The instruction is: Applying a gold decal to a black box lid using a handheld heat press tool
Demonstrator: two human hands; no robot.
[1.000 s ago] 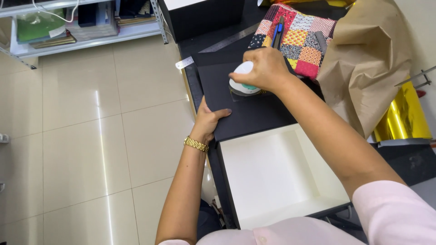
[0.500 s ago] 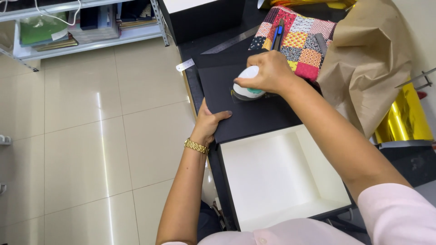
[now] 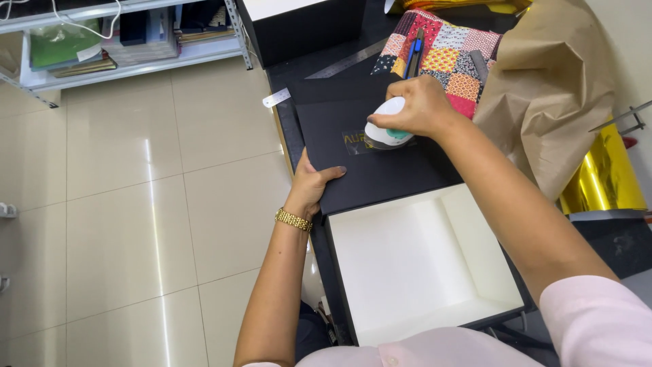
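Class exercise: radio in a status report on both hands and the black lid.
Left hand flat on black lid edge, steadying. Right hand in closed grip on small white device, pressed on lid. Nothing in the way.

I see a floor (image 3: 136, 204) of large, glossy, cream tiles with thin grey joints; a long streak of overhead light reflects down it on the left; along the top edge a pale metal shelf unit (image 3: 129, 58) holds stacked books and a green folder (image 3: 58, 44), with a white cable draped over it; a dark work table (image 3: 288, 129) fills the right half, its edge running beside the tiles.
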